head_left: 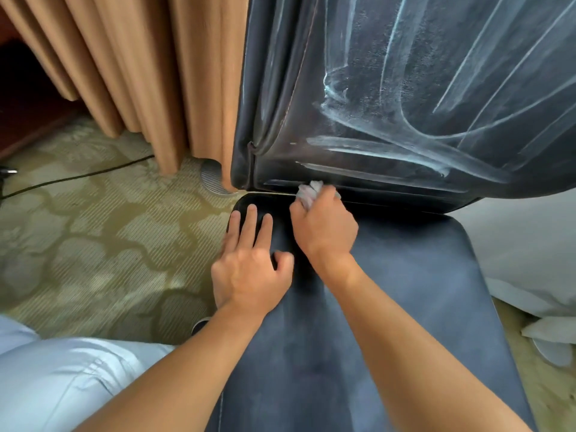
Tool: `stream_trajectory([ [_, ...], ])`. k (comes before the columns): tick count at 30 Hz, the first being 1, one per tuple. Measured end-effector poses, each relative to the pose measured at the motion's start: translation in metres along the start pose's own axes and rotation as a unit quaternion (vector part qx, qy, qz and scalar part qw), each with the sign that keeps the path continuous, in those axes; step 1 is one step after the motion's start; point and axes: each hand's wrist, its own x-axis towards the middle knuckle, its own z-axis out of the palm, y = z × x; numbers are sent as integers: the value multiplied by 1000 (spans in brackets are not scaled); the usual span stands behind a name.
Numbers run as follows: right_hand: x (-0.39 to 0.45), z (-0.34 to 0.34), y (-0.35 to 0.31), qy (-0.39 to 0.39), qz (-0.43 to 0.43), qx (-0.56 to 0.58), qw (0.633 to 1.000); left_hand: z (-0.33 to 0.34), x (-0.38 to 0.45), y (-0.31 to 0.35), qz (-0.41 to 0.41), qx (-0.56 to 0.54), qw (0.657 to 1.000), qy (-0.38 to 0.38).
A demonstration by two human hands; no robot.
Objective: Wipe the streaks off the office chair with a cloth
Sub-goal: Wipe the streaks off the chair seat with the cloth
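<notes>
Right hand [324, 229] grips crumpled cloth [308, 193] against streaked leathery chair [405, 88]; left hand [249, 263] spread flat.

Nothing here can be read: no label, brand, number or sign shows on the office chair [405, 88] beyond the hands, nor on anything beside them.

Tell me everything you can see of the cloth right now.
The cloth is a small, pale greyish wad, crumpled and mostly hidden inside the right hand, which grips it. Only its bunched end shows past the fingers, pressed at the bottom edge of the dark chair back, just above the seat.
</notes>
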Motion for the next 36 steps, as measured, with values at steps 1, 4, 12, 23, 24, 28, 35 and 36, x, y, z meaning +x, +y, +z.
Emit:
stream_trajectory([
  [1,0,3,-11,-6,-16,-7,1000,0,-1,-1,1,2,1000,-1],
  [4,2,-1,-9,-22,-89,-22,996,0,-1,0,4,12,1000,3],
  [12,0,4,-43,-47,-253,4,966,6,-1,0,17,9,999,37],
  [23,42,-31,78,36,11,-43,998,5,-2,0,12,37,999,33],
  [24,47,-37,91,46,35,-49,997,5,-3,0,12,38,999,33],
  [28,60,-57,132,61,108,-58,991,5,-2,2,16,39,998,41],
  [35,43,-39,87,73,118,-4,990,8,-1,4,17,54,997,45],
  [36,38,-34,71,61,105,4,993,9,-1,4,18,52,997,48],
])
